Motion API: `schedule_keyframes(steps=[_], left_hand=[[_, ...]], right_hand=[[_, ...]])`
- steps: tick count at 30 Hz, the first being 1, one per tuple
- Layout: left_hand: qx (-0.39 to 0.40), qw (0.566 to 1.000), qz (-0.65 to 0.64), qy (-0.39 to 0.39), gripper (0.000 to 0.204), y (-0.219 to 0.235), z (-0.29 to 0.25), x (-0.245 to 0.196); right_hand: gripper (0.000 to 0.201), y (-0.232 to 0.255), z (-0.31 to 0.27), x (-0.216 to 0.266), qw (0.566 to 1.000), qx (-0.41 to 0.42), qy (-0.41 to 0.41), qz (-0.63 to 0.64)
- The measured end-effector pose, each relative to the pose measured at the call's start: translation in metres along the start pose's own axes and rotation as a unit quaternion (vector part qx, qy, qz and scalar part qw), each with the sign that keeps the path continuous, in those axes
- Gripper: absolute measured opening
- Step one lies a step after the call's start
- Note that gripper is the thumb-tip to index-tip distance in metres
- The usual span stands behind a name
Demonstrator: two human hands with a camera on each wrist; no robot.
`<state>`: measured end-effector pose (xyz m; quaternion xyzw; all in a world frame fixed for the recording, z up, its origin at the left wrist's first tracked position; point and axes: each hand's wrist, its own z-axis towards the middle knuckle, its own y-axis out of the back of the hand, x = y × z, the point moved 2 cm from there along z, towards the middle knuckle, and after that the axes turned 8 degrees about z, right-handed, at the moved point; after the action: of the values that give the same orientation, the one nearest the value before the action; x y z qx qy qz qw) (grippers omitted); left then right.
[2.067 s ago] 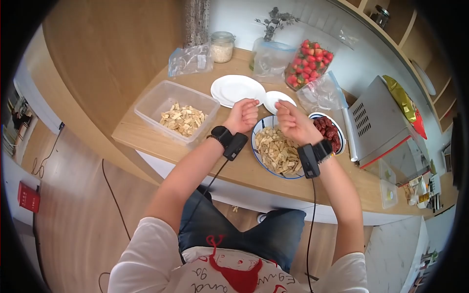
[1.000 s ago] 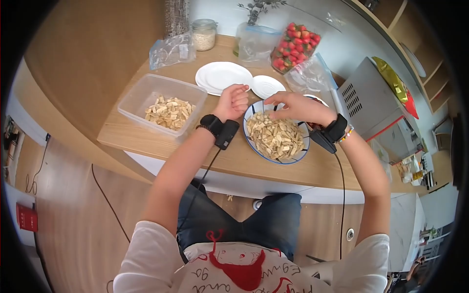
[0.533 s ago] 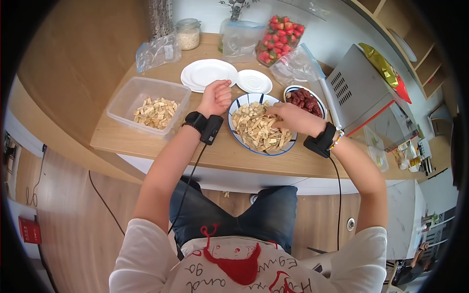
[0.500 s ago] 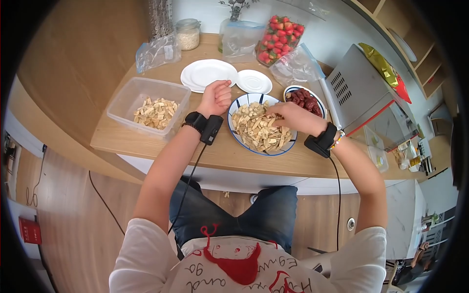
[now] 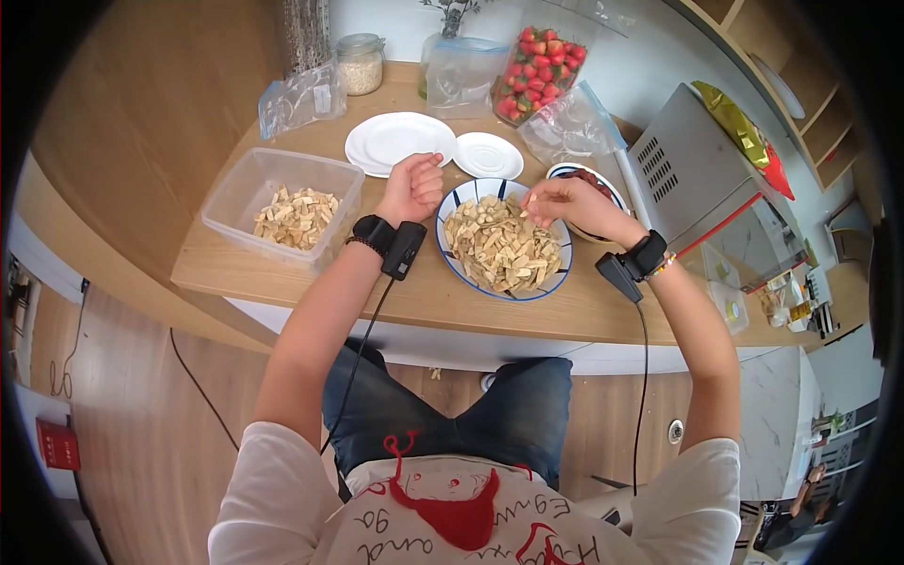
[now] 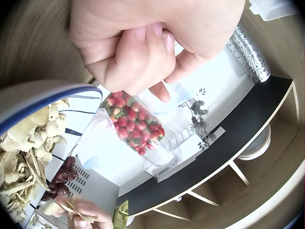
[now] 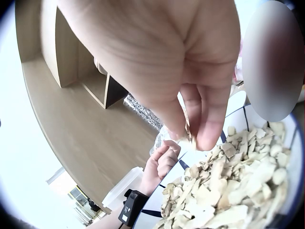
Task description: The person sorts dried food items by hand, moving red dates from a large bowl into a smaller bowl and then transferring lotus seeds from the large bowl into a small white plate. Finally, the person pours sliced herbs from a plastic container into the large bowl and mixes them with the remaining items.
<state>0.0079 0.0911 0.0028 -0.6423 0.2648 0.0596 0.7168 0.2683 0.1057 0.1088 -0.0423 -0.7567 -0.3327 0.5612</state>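
Pale dried root slices point(image 5: 504, 247) fill a white bowl point(image 5: 456, 199) with a blue rim. Just over its right side, my right hand point(image 5: 586, 211) pinches thin pale dried root slices point(image 7: 193, 141) between thumb and fingertips. My left hand point(image 5: 411, 191) is held as a loose fist left of the bowl, fingers curled into the palm; nothing shows in it. Further left, a clear plastic box point(image 5: 221, 202) contains more dried slices point(image 5: 297, 218). Behind the right hand, a second bowl of dark red dried dates point(image 5: 593, 179) is partly hidden.
White plates point(image 5: 400, 137) and a small saucer point(image 5: 488, 155) lie behind the bowl. Along the wall stand a glass jar point(image 5: 360, 71), clear bags point(image 5: 466, 80) and a pack of strawberries point(image 5: 541, 75). A grey microwave-like appliance point(image 5: 683, 151) stands at the right.
My right hand moved right from near the left fist, dipped into the bowl of slices, and has now lifted slightly with slices pinched. The left hand stays curled; the head view has shifted.
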Motion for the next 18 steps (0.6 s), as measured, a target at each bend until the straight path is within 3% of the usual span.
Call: schedule_keyframes(steps=[5, 11, 14, 15, 18], left_hand=[[0.012, 1.0, 0.0, -0.004, 0.013, 0.002, 0.002, -0.001], [-0.012, 1.0, 0.009, -0.006, 0.013, -0.001, 0.0, 0.0], [-0.009, 1.0, 0.009, -0.001, 0.012, -0.002, -0.001, 0.0], [-0.001, 1.0, 0.004, 0.002, 0.012, -0.001, -0.001, 0.0], [0.013, 1.0, -0.004, 0.005, 0.012, -0.001, 0.0, 0.0]], right_hand=[[0.035, -0.001, -0.006, -0.006, 0.995, 0.025, 0.011, -0.097], [0.074, -0.032, -0.023, 0.01, 0.935, 0.068, 0.164, -0.308], [0.082, -0.04, -0.023, -0.002, 0.931, 0.063, 0.136, -0.332], [0.065, -0.041, -0.023, 0.0, 0.932, 0.052, 0.141, -0.33], [0.041, -0.037, -0.014, -0.003, 0.943, 0.056, 0.138, -0.298]])
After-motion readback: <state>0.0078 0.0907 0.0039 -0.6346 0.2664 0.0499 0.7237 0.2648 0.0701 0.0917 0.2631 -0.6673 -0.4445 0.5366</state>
